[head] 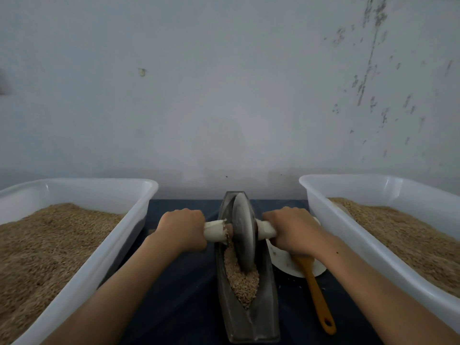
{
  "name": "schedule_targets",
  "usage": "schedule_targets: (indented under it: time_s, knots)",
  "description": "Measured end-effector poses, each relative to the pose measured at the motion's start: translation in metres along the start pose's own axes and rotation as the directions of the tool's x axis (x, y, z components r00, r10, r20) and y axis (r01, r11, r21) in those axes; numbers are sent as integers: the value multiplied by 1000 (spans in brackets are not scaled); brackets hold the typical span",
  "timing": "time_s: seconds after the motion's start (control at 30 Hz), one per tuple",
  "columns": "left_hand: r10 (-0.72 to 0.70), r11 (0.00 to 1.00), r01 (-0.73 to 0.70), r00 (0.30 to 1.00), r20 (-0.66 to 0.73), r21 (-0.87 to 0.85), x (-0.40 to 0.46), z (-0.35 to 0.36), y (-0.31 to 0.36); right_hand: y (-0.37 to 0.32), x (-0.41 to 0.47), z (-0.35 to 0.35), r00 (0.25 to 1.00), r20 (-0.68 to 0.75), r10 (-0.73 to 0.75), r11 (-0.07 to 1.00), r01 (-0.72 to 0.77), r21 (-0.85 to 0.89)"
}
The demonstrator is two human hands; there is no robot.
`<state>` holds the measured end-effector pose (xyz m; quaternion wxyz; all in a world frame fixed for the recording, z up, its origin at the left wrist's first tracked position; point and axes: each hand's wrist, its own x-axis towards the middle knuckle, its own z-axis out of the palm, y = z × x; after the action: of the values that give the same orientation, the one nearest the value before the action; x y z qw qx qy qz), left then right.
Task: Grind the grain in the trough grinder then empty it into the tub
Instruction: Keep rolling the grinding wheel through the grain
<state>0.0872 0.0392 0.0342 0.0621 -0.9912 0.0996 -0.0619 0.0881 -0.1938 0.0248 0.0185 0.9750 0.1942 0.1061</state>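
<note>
Grain (241, 280) sits in my long grey metal trough grinder (249, 317) between two white plastic tubs (348, 227), left hand (181, 229) and right hand (292, 229) fingers wrapped round the grey disc wheel's (244, 227) white axle handles (215, 231) for even pressure.

Both hands (183, 229) on grinder wheel (243, 230) handles

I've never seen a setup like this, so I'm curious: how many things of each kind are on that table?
White plastic tubs of grain: 2, left and right
Metal trough grinder with its wheel: 1
White plate: 1
Orange-handled utensil: 1
Total: 5
The left hand and right hand each grip a wheel handle.
</note>
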Motion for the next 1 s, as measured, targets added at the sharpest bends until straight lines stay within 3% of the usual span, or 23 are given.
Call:
schedule_targets:
  time_s: [0.1,0.2,0.47,0.6,0.7,0.87,1.0]
  knots:
    - [0,1000,3,996,94,-26,-1,-2,-2,1,-1,-8,994,101,-29,1000,28,10]
    - [-3,1000,4,996,93,-19,1,-2,-2,1,0,-8,990,139,-27,999,24,20]
    - [3,1000,0,977,-214,11,3,7,-1,-4,0,6,993,-113,28,999,-31,-20]
    - [4,1000,-5,962,-272,-3,3,8,0,-5,-2,10,984,-170,51,998,-56,-24]
    - [3,1000,2,980,-199,28,2,7,0,-5,-2,3,995,-90,42,999,-45,-25]
    - [-2,1000,3,998,57,-12,0,0,-2,-3,-3,-11,993,118,-1,1000,3,-19]
    - [3,1000,0,994,109,-28,1,-2,-3,-3,-2,-13,987,161,-8,1000,10,-7]
